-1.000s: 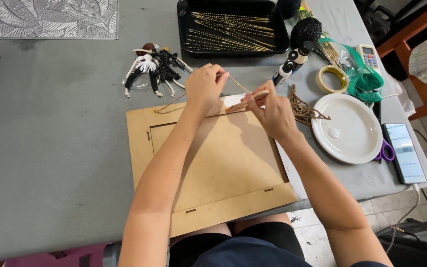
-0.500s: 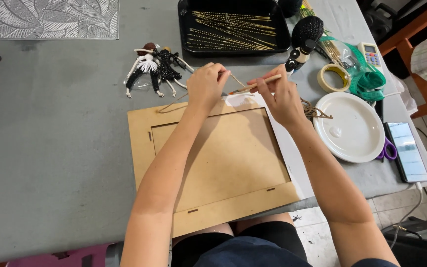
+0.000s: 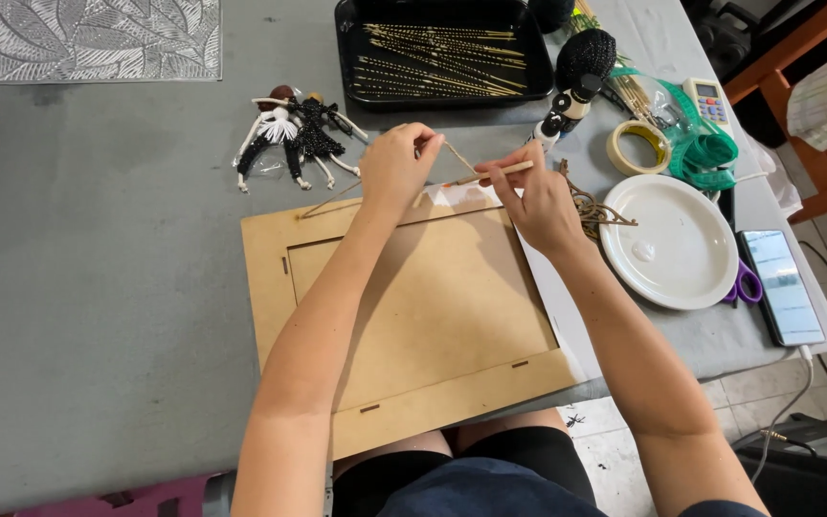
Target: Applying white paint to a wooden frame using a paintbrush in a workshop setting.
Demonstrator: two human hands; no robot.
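A light brown fibreboard frame back (image 3: 413,316) lies flat on the grey table in front of me. My left hand (image 3: 396,168) is raised over its far edge and pinches a thin brown cord (image 3: 332,199) that runs down to the left along the board's edge. My right hand (image 3: 535,196) holds a thin wooden stick (image 3: 490,173) whose tip meets the cord near my left fingers. A tangle of brown cord (image 3: 593,208) lies just right of my right hand.
A black tray of thin sticks (image 3: 442,53) sits at the back. Two small dolls (image 3: 291,134) lie to its left. A white plate (image 3: 674,239), tape roll (image 3: 634,146), phone (image 3: 783,285), purple-handled scissors (image 3: 745,283) and dark-haired figure (image 3: 576,72) stand at the right.
Both hands have lifted slightly and moved apart, drawing the cord up into a peak above the board's far edge. The board stays where it was.
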